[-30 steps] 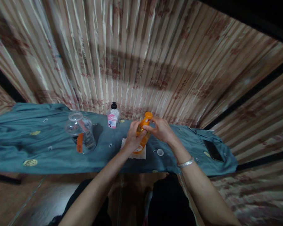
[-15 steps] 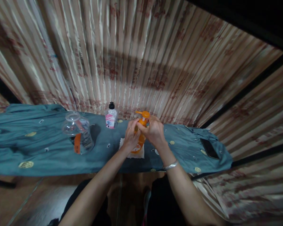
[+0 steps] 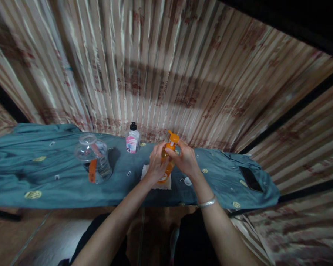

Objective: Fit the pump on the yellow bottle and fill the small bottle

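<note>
An orange pump bottle stands slightly tilted over a white cloth or paper towel. My left hand is wrapped round the bottle's body from the left. Around the orange collar just under the pump head, the fingers of my right hand are closed. The pump's spout points up and to the left. Both hands hide much of the bottle's upper body. A small white round piece lies on the cloth beside my right wrist.
A clear plastic jar with an orange label stands at left. Behind it to the right is a clear bottle with a black cap and pink label. A dark phone lies at right on the green tablecloth. Curtains hang behind.
The pump head has turned, its spout swinging from pointing left to pointing up-left and away. My right hand has turned with it. The view has shifted slightly.
</note>
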`<state>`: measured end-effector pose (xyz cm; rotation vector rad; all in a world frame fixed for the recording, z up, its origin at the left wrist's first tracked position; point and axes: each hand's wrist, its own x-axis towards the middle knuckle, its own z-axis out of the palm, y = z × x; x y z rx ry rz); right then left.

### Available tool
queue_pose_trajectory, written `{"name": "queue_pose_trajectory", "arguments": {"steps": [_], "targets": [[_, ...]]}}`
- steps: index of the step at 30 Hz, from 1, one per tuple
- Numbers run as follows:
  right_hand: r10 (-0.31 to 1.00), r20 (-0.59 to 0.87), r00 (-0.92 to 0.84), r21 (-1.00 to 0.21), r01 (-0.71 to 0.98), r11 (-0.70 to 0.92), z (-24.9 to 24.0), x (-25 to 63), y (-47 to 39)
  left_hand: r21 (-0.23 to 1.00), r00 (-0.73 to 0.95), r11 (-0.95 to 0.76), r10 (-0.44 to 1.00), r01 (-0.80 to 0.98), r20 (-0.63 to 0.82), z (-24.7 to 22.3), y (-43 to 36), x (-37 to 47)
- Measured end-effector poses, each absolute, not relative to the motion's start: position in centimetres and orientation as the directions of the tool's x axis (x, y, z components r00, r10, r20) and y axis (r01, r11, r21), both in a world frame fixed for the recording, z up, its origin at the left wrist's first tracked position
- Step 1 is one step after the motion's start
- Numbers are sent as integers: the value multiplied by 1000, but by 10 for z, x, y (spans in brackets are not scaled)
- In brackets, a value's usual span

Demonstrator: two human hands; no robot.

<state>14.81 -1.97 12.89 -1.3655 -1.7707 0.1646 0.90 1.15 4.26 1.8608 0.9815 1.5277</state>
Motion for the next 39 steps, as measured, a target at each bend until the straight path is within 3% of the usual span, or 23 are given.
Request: {"name": "queue_pose_trajectory", "arguments": {"steps": [3,6,8,11,15,20,25,28,34,39], "targets": [[792,595,134,-565,771,294,118,136,-18,778,106,-600,799,186,591,43,13,7],[774,610,171,-555,789,263,113,133,-17,781,108,-598,801,180,589,43,14,5],[811,574,111,-566,769,295,116,138,-17,787,109,-590,807,181,580,45,14,4],[874,471,-117,-616,665,421,128,154,-18,796,109,-576,817,185,566,47,12,5],[863,413,-292,-621,603,501,143,170,-19,804,104,-563,826,192,554,49,9,8],[860,505,-68,-532,761,372,137,154,-20,797,108,-571,820,195,561,47,9,8],[765,623,164,-509,827,237,120,130,-20,784,111,-589,808,198,579,45,11,5],[791,603,102,-508,814,282,123,135,-21,782,112,-591,806,199,581,46,12,5],[873,420,-247,-584,663,468,147,163,-25,795,101,-567,822,215,560,49,9,8],[904,426,-49,-572,759,311,143,155,-24,792,100,-572,820,215,564,46,10,8]]}}
